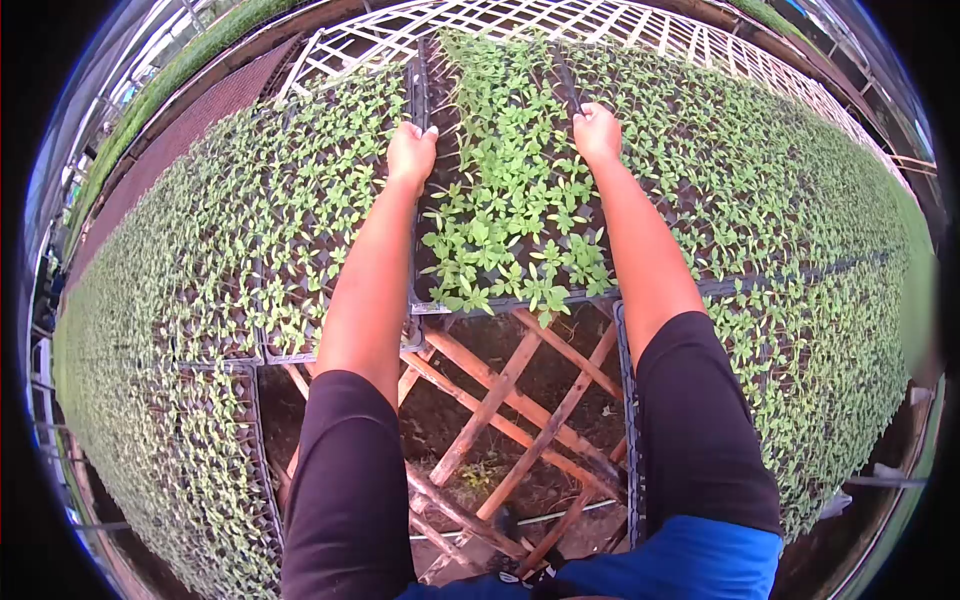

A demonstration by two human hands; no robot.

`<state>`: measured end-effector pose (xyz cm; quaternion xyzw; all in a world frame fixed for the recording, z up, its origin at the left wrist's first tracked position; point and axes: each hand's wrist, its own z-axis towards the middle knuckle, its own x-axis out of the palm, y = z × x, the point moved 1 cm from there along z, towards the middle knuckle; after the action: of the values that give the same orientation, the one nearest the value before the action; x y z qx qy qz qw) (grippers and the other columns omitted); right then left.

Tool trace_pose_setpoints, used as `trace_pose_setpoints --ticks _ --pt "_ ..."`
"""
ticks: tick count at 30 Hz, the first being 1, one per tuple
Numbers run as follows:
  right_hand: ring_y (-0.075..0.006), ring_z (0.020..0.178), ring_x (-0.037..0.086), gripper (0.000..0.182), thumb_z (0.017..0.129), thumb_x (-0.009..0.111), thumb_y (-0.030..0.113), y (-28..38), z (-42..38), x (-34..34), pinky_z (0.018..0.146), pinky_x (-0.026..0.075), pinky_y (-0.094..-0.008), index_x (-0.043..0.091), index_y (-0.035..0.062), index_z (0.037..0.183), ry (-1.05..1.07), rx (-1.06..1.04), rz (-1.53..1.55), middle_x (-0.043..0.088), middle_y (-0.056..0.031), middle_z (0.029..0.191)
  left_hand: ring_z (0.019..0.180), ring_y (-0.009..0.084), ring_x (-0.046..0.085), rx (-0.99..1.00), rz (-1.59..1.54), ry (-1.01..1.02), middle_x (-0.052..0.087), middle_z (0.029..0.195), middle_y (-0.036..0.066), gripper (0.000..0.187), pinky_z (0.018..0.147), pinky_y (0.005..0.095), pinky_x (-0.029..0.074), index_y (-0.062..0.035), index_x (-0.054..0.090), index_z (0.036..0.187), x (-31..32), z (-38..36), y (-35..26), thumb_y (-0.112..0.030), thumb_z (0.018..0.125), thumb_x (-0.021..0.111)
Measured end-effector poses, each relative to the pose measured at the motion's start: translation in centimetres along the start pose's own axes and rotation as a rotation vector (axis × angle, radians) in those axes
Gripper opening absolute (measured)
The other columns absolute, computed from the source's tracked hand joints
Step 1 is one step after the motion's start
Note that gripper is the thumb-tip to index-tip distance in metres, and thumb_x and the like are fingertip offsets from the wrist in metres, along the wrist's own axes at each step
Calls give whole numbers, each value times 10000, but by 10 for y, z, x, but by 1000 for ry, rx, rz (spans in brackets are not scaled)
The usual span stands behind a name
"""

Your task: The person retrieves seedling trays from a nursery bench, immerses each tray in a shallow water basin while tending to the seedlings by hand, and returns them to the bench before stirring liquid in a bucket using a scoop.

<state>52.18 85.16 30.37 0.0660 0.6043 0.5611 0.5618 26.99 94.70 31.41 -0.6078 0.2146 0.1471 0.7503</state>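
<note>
A black seedling tray [428,307] full of leafy green seedlings [510,200] lies straight ahead, between other trays. My left hand [411,156] is closed on its left rim, thumb on top. My right hand [597,135] grips the opposite rim, a little farther from me. Both arms reach forward, in dark sleeves pushed up near the elbows. The seedlings at the tray's near end stand bigger in view than those around. The fingers curled under the rims are hidden.
Many seedling trays spread on the left [210,290] and on the right [780,200]. Below the held tray, a lattice of wooden slats [500,390] shows soil beneath. A pale lattice [690,45] runs along the far side.
</note>
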Motion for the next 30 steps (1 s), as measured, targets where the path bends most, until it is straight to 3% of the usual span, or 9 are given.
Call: trace_pose_setpoints --ticks 7,9,12,15,20,22,23,27,30 --pt "-303 961 556 343 788 520 219 -28 2 -27 826 434 -380 547 182 1128 164 -117 -309 576 -142 1055 937 352 541 51 542 129 563 973 226 282 829 412 414 -7 536 952 -32 -19 -6 -232 784 568" --pt "-307 969 552 352 793 502 181 -2 -17 -67 835 431 -369 536 140 1140 152 -205 -222 571 -143 1069 852 317 551 525 442 -75 536 992 183 210 767 394 438 -13 539 946 -62 -60 -36 -153 790 559" --pt "-279 964 563 340 790 521 173 18 -58 -122 819 434 -347 542 103 1123 183 -324 -24 580 -127 1063 778 221 554 692 229 -127 487 1082 137 141 747 327 445 -37 545 935 -125 -142 -71 -88 803 548" --pt "-189 843 589 346 786 553 175 9 -96 -160 780 444 -285 542 76 1118 291 -354 50 605 -110 994 838 132 507 558 69 -277 496 1060 84 113 735 279 418 -24 547 909 -176 -198 -23 -105 831 534" --pt "-133 862 541 302 819 525 136 8 -214 -190 781 421 -263 548 42 1105 518 -229 293 567 -73 1042 685 86 439 -518 -901 -466 471 822 -9 435 595 222 356 -144 396 1172 -185 -257 110 -81 773 556" --pt "-119 887 524 296 830 516 125 11 -271 -198 797 411 -254 539 25 1107 591 -139 384 560 -64 1035 983 205 463 -902 -1190 -295 436 1202 115 583 815 330 356 -114 231 1335 -170 -249 161 -224 828 497" --pt "-115 896 519 294 833 514 115 15 -301 -206 804 407 -249 534 17 1109 637 -52 394 559 -62 1030 1127 255 385 -900 -1236 -203 284 1350 138 510 909 352 299 -68 257 1308 -166 -250 138 -269 868 419" --pt "-109 859 529 285 827 527 87 5 -403 -234 780 418 -236 536 7 1100 735 224 472 566 -58 1021 963 219 453 -1021 -1253 -360 480 1068 69 276 833 392 348 -95 438 1098 -135 -223 156 -230 860 477" --pt "-79 797 531 296 838 531 144 -17 -461 -257 673 407 -208 534 24 1108 728 312 467 580 -44 1011 872 184 459 -827 -1119 -386 503 950 -4 233 722 376 350 -154 472 1038 -140 -219 135 -205 822 541"
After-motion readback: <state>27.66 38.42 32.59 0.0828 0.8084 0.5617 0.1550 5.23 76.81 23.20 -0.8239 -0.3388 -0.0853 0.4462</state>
